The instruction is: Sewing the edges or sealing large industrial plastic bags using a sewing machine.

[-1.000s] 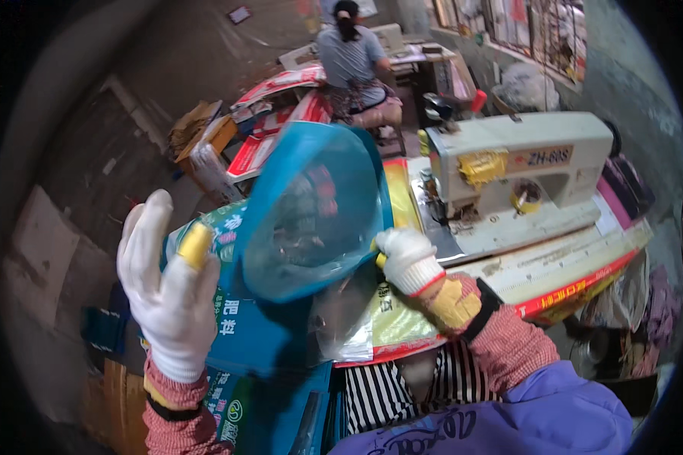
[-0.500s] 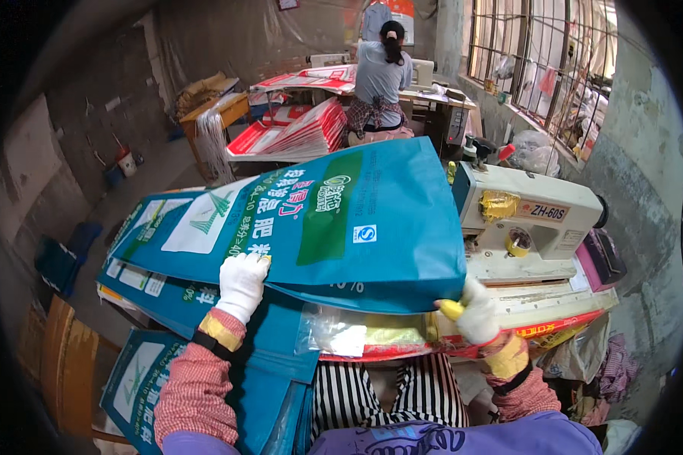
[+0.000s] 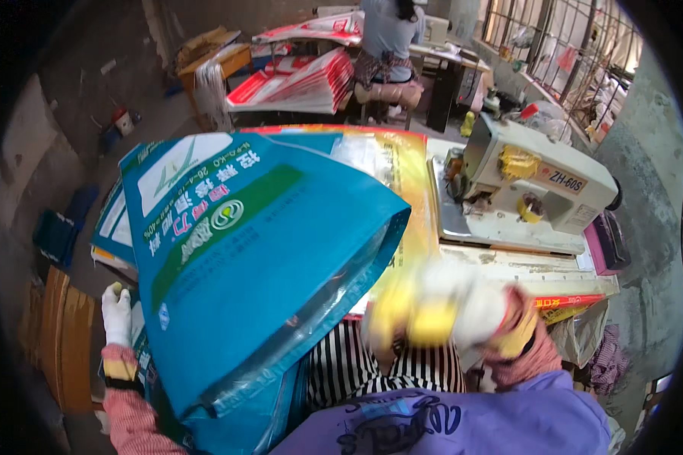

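Note:
A large teal woven sack (image 3: 281, 227) with white and green printing lies slantwise in front of me, its open mouth toward my lap and the lower right. Beside its left edge is my left hand (image 3: 117, 315) in a white glove, apparently apart from it, fingers raised and a little spread. My right hand (image 3: 432, 307), gloved with yellow fingertips, is smeared by motion just right of the sack's mouth; its fingers cannot be made out. To the right stands a cream sewing machine (image 3: 539, 178) on its worktable (image 3: 501, 267). More teal sacks lie partly hidden underneath.
A yellow and red printed sheet (image 3: 413, 220) covers the table left of the machine. At the far side a person (image 3: 387, 45) sits by a stack of red and white sacks (image 3: 303, 85). A wooden chair (image 3: 57, 326) stands at my left, and a barred window (image 3: 558, 53) is at the right.
The teal sack has turned and come left and nearer, its mouth now toward me. My left hand has moved away left; my right hand has swung left and blurs. The view has shifted slightly.

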Motion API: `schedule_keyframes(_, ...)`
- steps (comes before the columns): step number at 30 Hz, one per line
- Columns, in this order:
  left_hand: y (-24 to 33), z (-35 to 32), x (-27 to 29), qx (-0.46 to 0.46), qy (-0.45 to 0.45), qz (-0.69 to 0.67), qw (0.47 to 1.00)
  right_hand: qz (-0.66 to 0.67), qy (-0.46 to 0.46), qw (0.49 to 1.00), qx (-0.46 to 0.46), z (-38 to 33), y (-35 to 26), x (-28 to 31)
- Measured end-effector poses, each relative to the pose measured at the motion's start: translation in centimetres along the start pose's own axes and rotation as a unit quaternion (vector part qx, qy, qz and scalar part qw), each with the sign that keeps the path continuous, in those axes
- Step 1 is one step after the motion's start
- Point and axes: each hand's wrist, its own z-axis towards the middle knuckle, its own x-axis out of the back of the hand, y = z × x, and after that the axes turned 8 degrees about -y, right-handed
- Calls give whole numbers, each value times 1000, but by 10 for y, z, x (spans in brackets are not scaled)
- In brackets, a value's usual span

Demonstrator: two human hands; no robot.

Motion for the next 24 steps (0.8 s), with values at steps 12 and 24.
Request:
schedule_keyframes(12, 80, -203, -6, 57, -233, -401, 884, -367, 98, 816, -436, 43, 97, 80)
schedule_keyframes(24, 55, -165, -27, 37, -166, -285, 943, -154, 330, 923, -127, -27, 167, 14)
